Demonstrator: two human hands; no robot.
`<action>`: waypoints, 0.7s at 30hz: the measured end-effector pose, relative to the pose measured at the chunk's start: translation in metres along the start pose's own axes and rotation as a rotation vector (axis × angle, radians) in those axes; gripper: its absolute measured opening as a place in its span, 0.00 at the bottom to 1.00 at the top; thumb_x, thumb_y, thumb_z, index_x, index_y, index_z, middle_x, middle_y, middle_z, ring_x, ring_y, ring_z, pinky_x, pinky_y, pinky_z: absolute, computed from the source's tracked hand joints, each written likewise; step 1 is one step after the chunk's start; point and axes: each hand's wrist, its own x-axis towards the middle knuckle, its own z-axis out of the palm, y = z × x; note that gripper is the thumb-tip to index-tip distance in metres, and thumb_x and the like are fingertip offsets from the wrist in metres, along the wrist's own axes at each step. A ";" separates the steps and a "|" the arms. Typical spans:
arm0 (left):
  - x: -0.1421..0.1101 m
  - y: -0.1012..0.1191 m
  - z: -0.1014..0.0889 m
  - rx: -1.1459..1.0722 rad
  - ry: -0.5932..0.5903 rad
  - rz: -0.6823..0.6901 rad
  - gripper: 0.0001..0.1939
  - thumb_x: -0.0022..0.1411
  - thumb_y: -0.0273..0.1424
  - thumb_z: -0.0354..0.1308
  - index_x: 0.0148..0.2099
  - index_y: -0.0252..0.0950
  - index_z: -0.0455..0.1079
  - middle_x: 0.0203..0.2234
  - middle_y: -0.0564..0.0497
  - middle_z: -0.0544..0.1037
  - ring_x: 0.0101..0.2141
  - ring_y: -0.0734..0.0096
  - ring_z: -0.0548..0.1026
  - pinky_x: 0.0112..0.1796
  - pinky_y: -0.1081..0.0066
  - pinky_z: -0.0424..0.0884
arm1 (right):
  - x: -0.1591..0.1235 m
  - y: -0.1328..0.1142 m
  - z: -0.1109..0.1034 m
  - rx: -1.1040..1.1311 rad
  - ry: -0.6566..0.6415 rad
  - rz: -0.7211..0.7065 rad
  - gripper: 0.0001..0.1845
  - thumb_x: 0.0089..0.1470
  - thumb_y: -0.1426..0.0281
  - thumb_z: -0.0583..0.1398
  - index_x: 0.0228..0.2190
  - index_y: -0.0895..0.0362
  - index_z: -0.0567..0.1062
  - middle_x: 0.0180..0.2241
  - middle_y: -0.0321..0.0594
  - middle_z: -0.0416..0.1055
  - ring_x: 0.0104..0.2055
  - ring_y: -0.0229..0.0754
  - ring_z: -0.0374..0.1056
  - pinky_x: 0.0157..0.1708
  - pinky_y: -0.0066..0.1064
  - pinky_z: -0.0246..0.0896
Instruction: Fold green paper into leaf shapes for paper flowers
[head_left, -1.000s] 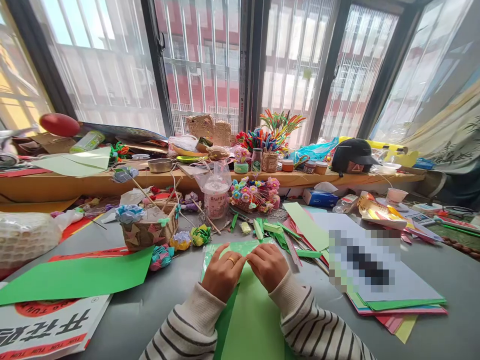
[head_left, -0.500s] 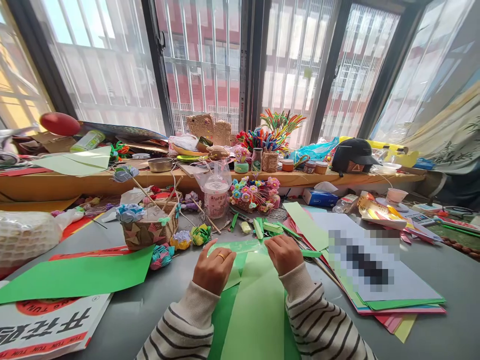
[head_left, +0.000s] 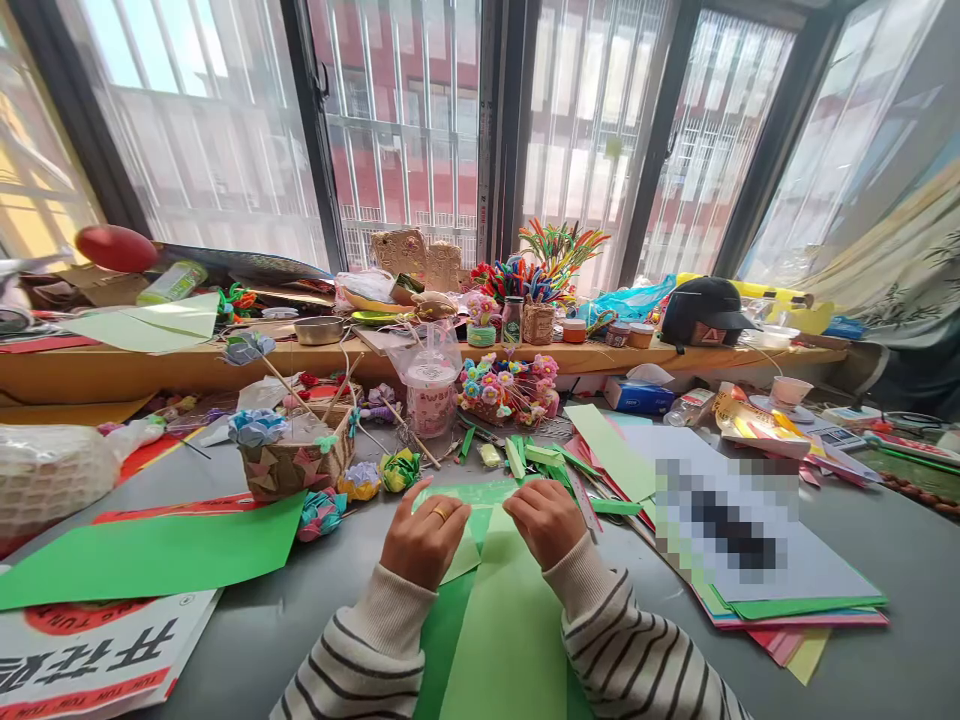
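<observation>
A long light green paper lies over darker green paper in front of me. Across its far end, between my hands, runs a shiny, pale green strip; what it is made of I cannot tell. My left hand, with a ring on one finger, is closed with curled fingertips at the left side of this end, by a small light green flap. Opposite it, the fingers of my right hand are pressed together on the paper's far edge. Both sets of fingertips are partly hidden.
Green paper pieces and a ruler-like strip lie just beyond my right hand. A paper stack is at right, a green sheet at left. Behind stand a flower basket and a lidded cup.
My right hand has slid left along the far end of the paper, closer to my left hand. It has uncovered the ruler-like strip. My left hand has barely moved.
</observation>
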 end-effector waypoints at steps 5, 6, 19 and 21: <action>-0.004 -0.012 -0.003 0.049 -0.034 -0.020 0.06 0.51 0.25 0.51 0.29 0.37 0.68 0.22 0.56 0.76 0.25 0.75 0.71 0.44 0.61 0.55 | -0.001 0.004 -0.002 0.012 -0.019 0.051 0.09 0.44 0.77 0.54 0.17 0.58 0.69 0.17 0.35 0.67 0.25 0.35 0.60 0.27 0.27 0.49; -0.005 -0.013 -0.003 0.063 -0.034 -0.025 0.06 0.50 0.25 0.51 0.29 0.37 0.68 0.23 0.56 0.76 0.25 0.75 0.71 0.44 0.61 0.56 | -0.001 0.005 -0.002 0.031 -0.028 0.073 0.09 0.44 0.77 0.54 0.18 0.58 0.70 0.18 0.36 0.67 0.25 0.36 0.61 0.27 0.27 0.50; 0.009 0.008 -0.002 -1.048 -0.332 -0.981 0.13 0.47 0.36 0.52 0.31 0.33 0.70 0.27 0.48 0.76 0.30 0.68 0.72 0.33 0.71 0.68 | 0.003 -0.006 -0.002 1.247 -0.239 1.047 0.14 0.33 0.60 0.60 0.20 0.59 0.73 0.20 0.38 0.69 0.24 0.38 0.63 0.25 0.30 0.59; 0.009 0.010 -0.002 -1.112 -0.310 -1.044 0.11 0.43 0.35 0.55 0.28 0.33 0.70 0.23 0.50 0.76 0.28 0.68 0.72 0.32 0.71 0.68 | 0.003 -0.009 -0.001 1.327 -0.274 1.081 0.15 0.31 0.60 0.61 0.20 0.59 0.72 0.19 0.37 0.68 0.22 0.36 0.62 0.25 0.29 0.58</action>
